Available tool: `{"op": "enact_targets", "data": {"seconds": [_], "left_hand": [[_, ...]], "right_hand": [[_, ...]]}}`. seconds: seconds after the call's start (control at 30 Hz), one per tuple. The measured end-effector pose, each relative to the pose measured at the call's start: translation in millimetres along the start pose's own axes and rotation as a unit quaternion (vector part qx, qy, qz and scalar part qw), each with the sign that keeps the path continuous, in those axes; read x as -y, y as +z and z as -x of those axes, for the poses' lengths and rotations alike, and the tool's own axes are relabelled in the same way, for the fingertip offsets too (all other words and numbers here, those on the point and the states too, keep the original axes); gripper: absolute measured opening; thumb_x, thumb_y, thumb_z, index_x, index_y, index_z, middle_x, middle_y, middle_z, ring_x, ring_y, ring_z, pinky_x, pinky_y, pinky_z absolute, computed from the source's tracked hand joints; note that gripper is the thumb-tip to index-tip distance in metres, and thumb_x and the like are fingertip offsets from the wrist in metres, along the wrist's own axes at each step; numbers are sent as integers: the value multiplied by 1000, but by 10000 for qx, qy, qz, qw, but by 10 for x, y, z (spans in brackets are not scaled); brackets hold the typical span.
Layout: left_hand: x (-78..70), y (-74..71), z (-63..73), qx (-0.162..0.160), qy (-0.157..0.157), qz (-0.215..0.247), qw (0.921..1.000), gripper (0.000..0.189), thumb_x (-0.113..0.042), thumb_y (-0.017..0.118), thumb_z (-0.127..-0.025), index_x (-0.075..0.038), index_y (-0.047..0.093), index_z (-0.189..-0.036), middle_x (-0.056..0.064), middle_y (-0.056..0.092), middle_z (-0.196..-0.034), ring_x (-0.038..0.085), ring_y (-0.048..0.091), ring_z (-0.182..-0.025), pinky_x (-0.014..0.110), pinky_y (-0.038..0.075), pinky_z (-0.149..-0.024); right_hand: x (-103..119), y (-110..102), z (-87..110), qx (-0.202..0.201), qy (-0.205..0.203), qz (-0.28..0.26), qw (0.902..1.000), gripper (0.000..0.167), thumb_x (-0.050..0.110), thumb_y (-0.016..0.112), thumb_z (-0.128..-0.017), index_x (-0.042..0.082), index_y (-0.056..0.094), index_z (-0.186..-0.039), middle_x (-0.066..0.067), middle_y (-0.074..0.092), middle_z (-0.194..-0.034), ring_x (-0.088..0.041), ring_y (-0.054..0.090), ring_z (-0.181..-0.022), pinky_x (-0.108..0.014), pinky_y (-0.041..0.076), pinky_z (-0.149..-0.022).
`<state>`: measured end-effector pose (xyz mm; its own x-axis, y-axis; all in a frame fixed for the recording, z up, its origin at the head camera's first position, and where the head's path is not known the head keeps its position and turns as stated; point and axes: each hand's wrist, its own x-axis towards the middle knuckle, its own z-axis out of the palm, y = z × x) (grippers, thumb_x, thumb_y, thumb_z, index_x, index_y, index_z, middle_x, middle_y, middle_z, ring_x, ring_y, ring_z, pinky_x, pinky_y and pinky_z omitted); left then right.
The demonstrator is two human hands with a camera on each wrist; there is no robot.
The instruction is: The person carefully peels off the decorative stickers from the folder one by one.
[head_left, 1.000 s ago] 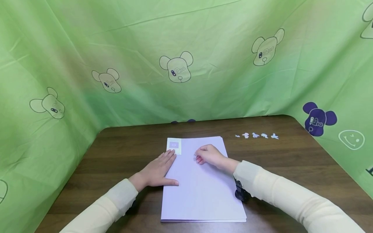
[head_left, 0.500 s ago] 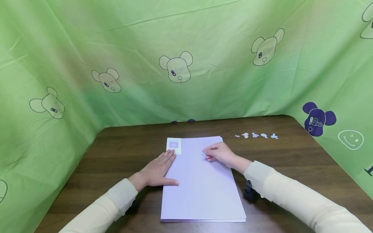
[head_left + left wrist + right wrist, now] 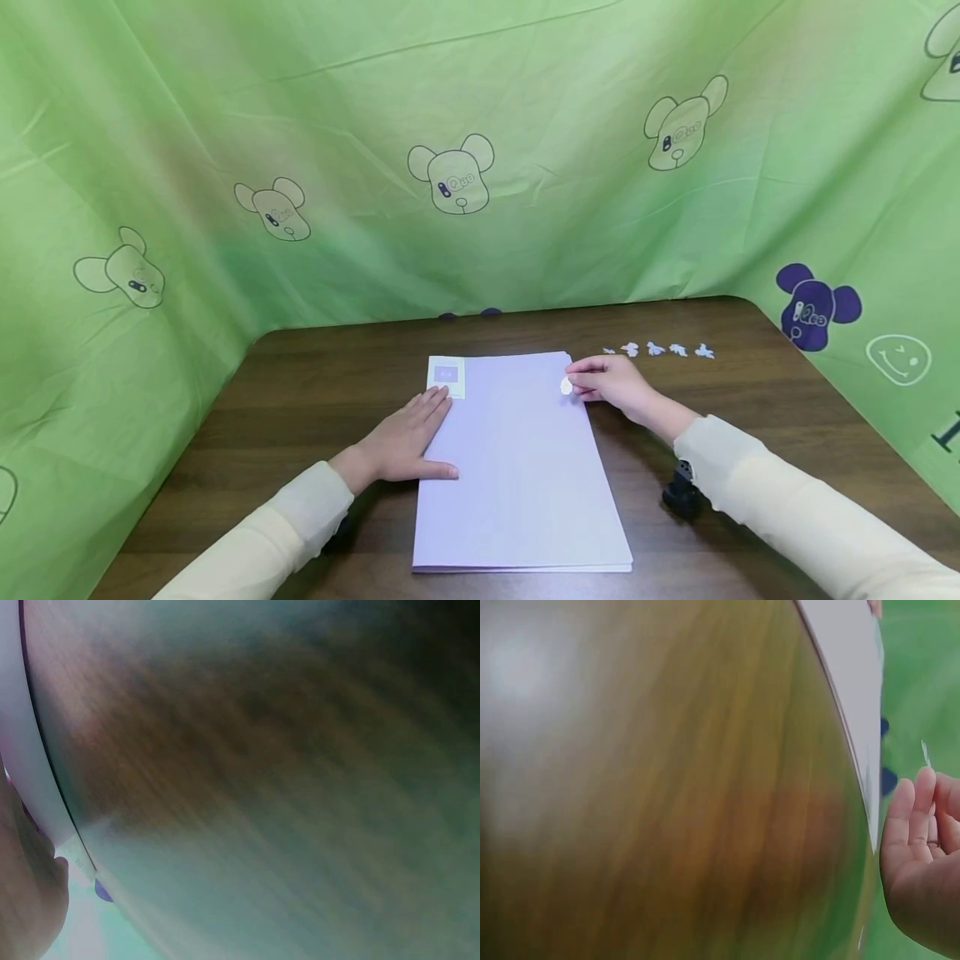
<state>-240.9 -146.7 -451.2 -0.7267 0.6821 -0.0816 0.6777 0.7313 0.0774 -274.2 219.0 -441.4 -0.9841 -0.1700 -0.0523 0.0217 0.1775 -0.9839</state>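
A large pale sheet or folder, with layered edges at the front, lies on the brown table. My left hand rests flat on its left edge, fingers straight and thumb spread. The fingertips touch a small label in the top left corner. Between thumb and fingertips my right hand pinches a small white paper piece, held over the sheet's upper right edge. In the right wrist view the paper piece shows edge-on above the fingertips. Its exact shape is too small to tell.
Several small white cut-out pieces lie in a row at the table's back right, beyond my right hand. A green cloth printed with bear heads hangs behind and at both sides. A black wrist camera sits under my right cuff.
My right hand has moved rightward from the middle of the sheet to its upper right edge, carrying the paper piece. The left hand has stayed in place.
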Motion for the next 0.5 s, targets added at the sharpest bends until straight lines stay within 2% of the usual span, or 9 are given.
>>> {"op": "enact_targets", "data": {"seconds": [0.23, 0.5], "left_hand": [[-3, -12, 6, 9, 0, 23, 10000, 112, -83, 37, -81, -3, 13, -155, 11, 7, -162, 22, 2, -148, 37, 9, -117], [-7, -12, 10, -4, 21, 13, 10000, 111, -83, 37, -82, -3, 14, -155, 12, 7, -162, 22, 2, -148, 37, 10, -117]], "right_hand": [[-43, -380, 70, -227, -68, -161, 9996, 38, 3, 64, -93, -21, 52, -119, -1, 68, -86, -7, 65, -75, -27, 56, -69], [-88, -819, 167, -516, -21, -599, 9969, 18, 0, 63, -93, -8, 64, -109, 5, 70, -84, -7, 69, -78, -25, 56, -72]]}}
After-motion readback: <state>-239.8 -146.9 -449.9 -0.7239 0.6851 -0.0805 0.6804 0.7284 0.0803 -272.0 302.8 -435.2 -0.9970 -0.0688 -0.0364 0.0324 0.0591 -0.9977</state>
